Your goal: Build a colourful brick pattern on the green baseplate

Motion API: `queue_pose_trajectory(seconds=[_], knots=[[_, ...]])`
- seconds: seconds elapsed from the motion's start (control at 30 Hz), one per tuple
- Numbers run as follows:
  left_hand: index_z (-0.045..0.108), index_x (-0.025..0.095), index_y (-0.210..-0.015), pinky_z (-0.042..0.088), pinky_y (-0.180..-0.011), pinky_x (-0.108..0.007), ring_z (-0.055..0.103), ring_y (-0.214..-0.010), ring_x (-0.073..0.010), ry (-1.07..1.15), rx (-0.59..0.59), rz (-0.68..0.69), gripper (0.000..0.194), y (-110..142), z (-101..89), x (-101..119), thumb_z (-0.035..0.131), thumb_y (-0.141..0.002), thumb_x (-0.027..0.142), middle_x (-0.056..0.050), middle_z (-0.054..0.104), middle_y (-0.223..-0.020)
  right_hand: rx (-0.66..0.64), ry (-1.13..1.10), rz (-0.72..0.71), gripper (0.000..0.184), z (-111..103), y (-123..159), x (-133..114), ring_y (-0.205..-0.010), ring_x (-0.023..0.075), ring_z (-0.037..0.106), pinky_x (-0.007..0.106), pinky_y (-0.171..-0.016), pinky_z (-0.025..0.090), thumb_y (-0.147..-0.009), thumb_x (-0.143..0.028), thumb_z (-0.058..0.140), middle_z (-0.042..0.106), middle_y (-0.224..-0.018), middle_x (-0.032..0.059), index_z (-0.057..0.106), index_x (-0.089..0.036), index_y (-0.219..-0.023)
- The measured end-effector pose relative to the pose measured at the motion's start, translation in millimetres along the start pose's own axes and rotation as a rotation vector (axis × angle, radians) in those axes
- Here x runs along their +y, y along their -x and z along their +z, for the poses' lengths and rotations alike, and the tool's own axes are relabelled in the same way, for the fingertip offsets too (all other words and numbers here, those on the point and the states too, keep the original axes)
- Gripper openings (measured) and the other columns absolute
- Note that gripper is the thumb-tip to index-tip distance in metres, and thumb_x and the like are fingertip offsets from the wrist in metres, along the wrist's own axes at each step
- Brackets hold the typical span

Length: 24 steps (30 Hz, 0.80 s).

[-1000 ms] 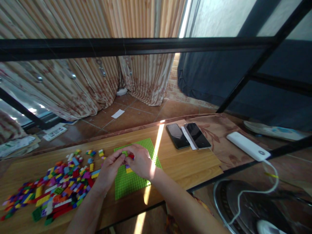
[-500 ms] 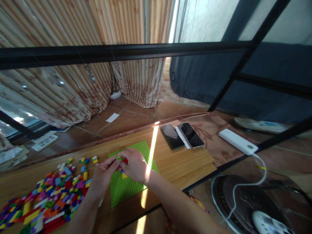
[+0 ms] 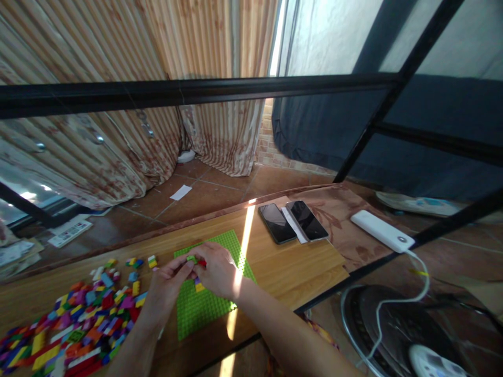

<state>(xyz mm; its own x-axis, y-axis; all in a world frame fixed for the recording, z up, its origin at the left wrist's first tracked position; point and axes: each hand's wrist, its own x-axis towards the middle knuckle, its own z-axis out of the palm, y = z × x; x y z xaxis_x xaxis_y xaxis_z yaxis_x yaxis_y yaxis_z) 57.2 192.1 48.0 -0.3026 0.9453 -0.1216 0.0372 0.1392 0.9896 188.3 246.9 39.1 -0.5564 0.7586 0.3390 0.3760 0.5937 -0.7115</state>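
Both hands meet above a green studded baseplate on the wooden table. Between the fingertips of my left hand and my right hand is a small green toy brick, pinched from both sides. A bit of red shows beside it, under my right fingers; whether it joins the green brick I cannot tell. Below my right hand, a yellow brick with some purple next to it sits on the baseplate, partly covered.
A heap of mixed toy bricks spreads left of my left arm, with a few loose ones behind it. Two dark phones lie to the right of the baseplate. Further right is a white power bank with a cable. A black bar crosses beyond the table.
The view has shifted very slightly. My hands stay together over the baseplate, fingers still on the green brick, with only a tiny movement of the fingertips.
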Motion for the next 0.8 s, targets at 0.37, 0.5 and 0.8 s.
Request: queue_pose_trajectory(seconds=[0.37, 0.5, 0.8], knots=[[0.074, 0.014, -0.089, 0.048, -0.062, -0.025, 0.060, -0.063, -0.0153, 0.011, -0.027, 0.009, 0.035, 1, -1.8, -4, 0.076, -0.066, 0.041, -0.003, 0.069, -0.069, -0.057, -0.045, -0.018, 0.028, -7, -1, 0, -0.090, 0.0159, 0.057, 0.027, -0.083, 0.046, -0.080, -0.012, 0.061, 0.062, -0.092, 0.0012, 0.067, -0.025, -0.104], [0.074, 0.014, -0.092, 0.049, -0.064, -0.027, 0.060, -0.062, -0.0150, -0.038, -0.042, 0.027, 0.034, 4, -0.7, -1, 0.073, -0.069, 0.039, -0.004, 0.071, -0.074, -0.105, -0.045, -0.026, 0.023, -13, -1, 6, -0.085, 0.0154, 0.058, 0.027, -0.079, 0.046, -0.081, -0.014, 0.063, 0.062, -0.089, 0.0013, 0.068, -0.024, -0.101], [0.070, 0.013, -0.101, 0.049, -0.061, -0.027, 0.062, -0.061, -0.0157, -0.152, 0.210, 0.048, 0.036, -13, -20.9, -30, 0.064, -0.073, 0.033, -0.004, 0.070, -0.073, 0.029, 0.016, 0.037, 0.021, -34, -1, 40, -0.094, 0.0189, 0.060, 0.036, -0.088, 0.048, -0.078, -0.018, 0.066, 0.064, -0.096, 0.0045, 0.070, -0.022, -0.098]])
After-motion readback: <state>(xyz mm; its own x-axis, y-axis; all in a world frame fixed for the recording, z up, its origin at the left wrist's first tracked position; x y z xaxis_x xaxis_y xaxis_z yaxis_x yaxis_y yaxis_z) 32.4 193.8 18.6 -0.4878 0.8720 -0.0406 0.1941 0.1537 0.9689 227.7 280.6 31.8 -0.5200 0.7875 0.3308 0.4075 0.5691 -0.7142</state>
